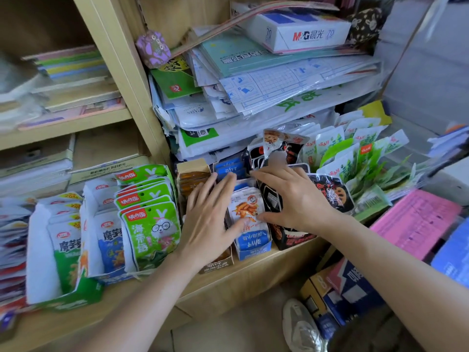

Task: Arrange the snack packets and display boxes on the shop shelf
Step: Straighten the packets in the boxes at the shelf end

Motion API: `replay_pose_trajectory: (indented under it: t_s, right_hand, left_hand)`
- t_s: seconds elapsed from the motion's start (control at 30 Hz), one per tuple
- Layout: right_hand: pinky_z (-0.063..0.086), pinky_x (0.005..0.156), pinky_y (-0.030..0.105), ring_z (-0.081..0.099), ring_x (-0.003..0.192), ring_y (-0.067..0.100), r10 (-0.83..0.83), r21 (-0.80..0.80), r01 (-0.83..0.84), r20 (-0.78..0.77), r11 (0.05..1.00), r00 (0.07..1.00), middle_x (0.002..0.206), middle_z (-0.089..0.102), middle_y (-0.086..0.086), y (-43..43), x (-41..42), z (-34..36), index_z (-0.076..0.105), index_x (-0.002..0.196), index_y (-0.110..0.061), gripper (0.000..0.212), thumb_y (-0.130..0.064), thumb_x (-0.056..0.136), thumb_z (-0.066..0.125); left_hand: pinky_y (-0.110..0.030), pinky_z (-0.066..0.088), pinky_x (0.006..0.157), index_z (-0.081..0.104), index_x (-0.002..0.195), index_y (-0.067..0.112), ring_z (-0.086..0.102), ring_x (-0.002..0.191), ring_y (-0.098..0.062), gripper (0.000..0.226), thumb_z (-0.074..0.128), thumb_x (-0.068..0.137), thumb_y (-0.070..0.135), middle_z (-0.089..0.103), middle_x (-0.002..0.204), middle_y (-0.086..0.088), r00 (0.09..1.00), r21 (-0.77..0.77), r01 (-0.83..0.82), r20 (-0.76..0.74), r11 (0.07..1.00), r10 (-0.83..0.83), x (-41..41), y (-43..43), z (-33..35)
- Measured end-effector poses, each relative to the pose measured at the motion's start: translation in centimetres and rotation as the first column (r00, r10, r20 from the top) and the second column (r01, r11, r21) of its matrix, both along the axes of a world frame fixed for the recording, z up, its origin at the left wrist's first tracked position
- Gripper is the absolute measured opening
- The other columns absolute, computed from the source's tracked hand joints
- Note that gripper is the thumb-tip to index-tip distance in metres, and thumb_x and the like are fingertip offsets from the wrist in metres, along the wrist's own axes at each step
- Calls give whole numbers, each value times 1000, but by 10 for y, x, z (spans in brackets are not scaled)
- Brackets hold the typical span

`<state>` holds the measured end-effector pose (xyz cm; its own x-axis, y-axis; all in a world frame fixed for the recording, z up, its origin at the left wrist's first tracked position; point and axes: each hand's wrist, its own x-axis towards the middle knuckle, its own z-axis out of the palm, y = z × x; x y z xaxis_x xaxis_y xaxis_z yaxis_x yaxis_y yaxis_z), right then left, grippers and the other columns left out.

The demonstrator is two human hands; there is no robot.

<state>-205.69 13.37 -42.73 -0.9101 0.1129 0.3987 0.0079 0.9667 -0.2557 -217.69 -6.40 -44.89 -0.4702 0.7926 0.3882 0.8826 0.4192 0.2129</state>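
**Two flat hands squaring up the narrow snack boxes**

The person is leaning in at the pale wooden shelf (253,275) with both hands spread and gripping nothing. The left hand (210,212) is lying flat, fingers straight and fanned, over a slim brown cardboard box (194,177) of amber, glossy packets. Its thumb is touching the front of the white foil packets (247,207) printed with orange sticks. Those packets are standing upright in a blue-and-white card display box (253,246), which is sitting between the two hands at the shelf's front edge.

The right hand (291,196) is resting palm down on the tops of shiny black packets in a black display box (291,238), fingers reaching out long and nearly straight. Its thumb is pressing toward the white packets' right edge.

Left of the left hand, green pouches with a cartoon rabbit (149,224) are leaning in a row, and beyond them white-and-blue pouches (109,237) are filling an open carton. Right of the right hand, a crinkled black pouch showing lotus slices (330,191) is lying just beside it, with white and green leaf-print pouches (355,158) crowding behind. Beyond both hands, slumping stacks of plastic-wrapped paper (279,85) are piling up toward a white rectangular carton (304,31).
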Motion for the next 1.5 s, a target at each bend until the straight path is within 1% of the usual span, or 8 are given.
replay_pose_trajectory:
  t_s: [0.23,0.47,0.63,0.77,1.0,1.13,1.33,1.5]
  right_hand:
    - [32,100,42,44,130,22,4,56,-8,68,998,998,146,46,-11,1,-4,0,64,128,-32,63,-57,72,77]
    - [35,101,43,47,128,20,-1,32,-1,64,1000,998,142,48,-9,-1,-4,2,58,136,-31,67,-58,76,73]
    - [46,103,28,56,119,8,-16,-360,-72,-235,930,972,124,61,-4,0,4,10,67,125,-14,43,-14,82,73]
    - [47,102,27,60,115,10,-44,-400,-83,-299,913,953,117,65,-1,-1,6,15,71,115,-12,37,1,81,70]
    - [43,100,19,60,108,13,54,-207,-86,-158,974,986,113,67,0,-1,6,5,73,114,-14,34,-8,81,75]
    - [50,91,42,60,101,18,97,-59,-104,-108,993,989,108,67,-3,-3,0,2,73,111,-16,33,-27,81,77]
    - [38,104,45,41,134,26,-4,297,-28,108,954,994,158,37,-7,-17,1,1,51,143,-31,71,-72,85,48]
    - [38,103,45,43,133,28,-62,374,-38,254,927,965,164,21,-9,-15,-8,4,37,151,-34,87,-81,77,41]
  left_hand:
    - [-40,33,109,60,136,29,47,133,-12,67,72,78,62,63,132,13,1000,60,-19,-9,998,20,-2,-2,0]
    - [-42,34,109,55,143,28,45,134,-16,76,61,81,71,56,140,11,993,22,-68,-96,997,69,-1,-7,4]
    - [-42,45,96,72,119,19,56,121,-24,42,79,81,35,65,126,-1,967,241,145,-241,959,-86,19,-9,4]
    - [-44,40,111,70,124,22,46,138,-24,38,73,87,31,55,145,-1,964,51,182,-207,982,-168,26,-12,-10]
    - [-42,28,120,71,119,42,46,139,-15,40,74,81,54,57,144,10,999,-179,-11,-36,984,5,17,-1,-2]
    - [-39,27,118,70,120,42,44,140,-12,40,71,82,56,55,146,12,1000,-190,5,-18,982,-9,15,2,3]
    - [-33,35,108,64,133,25,52,130,-15,60,78,79,47,59,140,7,999,7,2,-40,1000,-2,7,-11,4]
    - [-43,19,124,41,153,23,24,152,-18,80,32,89,71,23,165,7,990,-179,-52,-138,983,27,0,-9,3]
